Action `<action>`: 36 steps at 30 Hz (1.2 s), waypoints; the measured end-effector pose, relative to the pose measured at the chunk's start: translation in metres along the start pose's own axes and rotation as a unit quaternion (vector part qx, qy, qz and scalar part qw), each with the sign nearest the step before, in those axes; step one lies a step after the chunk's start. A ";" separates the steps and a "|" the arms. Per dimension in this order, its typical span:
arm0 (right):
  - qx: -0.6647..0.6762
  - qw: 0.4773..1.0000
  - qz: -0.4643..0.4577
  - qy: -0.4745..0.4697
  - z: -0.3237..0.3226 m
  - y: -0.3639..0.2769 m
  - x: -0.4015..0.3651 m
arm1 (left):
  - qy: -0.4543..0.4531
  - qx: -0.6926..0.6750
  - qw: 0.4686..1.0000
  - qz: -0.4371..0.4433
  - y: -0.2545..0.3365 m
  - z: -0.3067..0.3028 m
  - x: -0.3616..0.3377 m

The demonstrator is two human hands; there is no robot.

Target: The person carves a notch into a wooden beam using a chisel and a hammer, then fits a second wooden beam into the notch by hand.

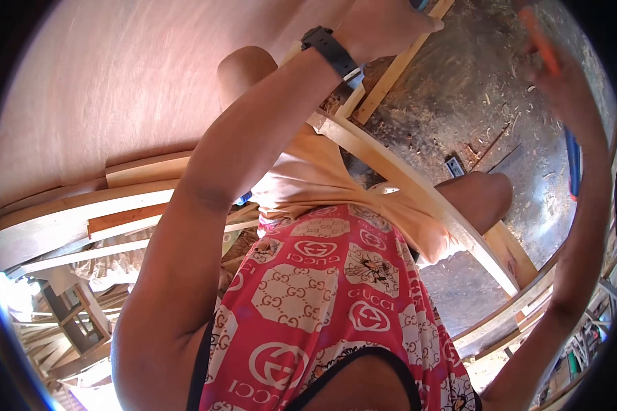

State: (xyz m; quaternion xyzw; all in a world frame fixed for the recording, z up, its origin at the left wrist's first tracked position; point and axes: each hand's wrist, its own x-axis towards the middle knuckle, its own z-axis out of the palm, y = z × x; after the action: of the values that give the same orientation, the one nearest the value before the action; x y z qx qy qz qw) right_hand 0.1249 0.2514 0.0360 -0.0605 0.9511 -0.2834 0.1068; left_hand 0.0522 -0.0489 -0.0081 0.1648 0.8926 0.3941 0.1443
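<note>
At the top of the head view my left hand, below it a black wristwatch, is over a wooden strip. Its thumb points right beside a small blue thing at the frame's edge; the other fingers are cut off or hidden. My right hand, raised at the upper right and smeared by motion, is closed around an orange tool handle. The tool's head is too blurred to make out. A long pale board lies slanting across my legs.
A large plywood sheet covers the upper left, with stacked wood strips below it. Wood shavings and a small metal piece lie on the stained floor. A blue tool is beside my right forearm.
</note>
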 end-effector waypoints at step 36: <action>0.031 0.993 0.087 -0.080 -0.004 -0.034 0.027 | 0.005 -0.024 1.000 -0.018 -0.002 0.005 -0.007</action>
State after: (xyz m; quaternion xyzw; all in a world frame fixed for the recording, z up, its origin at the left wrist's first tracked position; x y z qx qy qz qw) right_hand 0.0994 0.2202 0.0535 0.0030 0.9319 -0.2965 0.2088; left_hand 0.0597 -0.0497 -0.0122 0.1429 0.8866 0.4133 0.1506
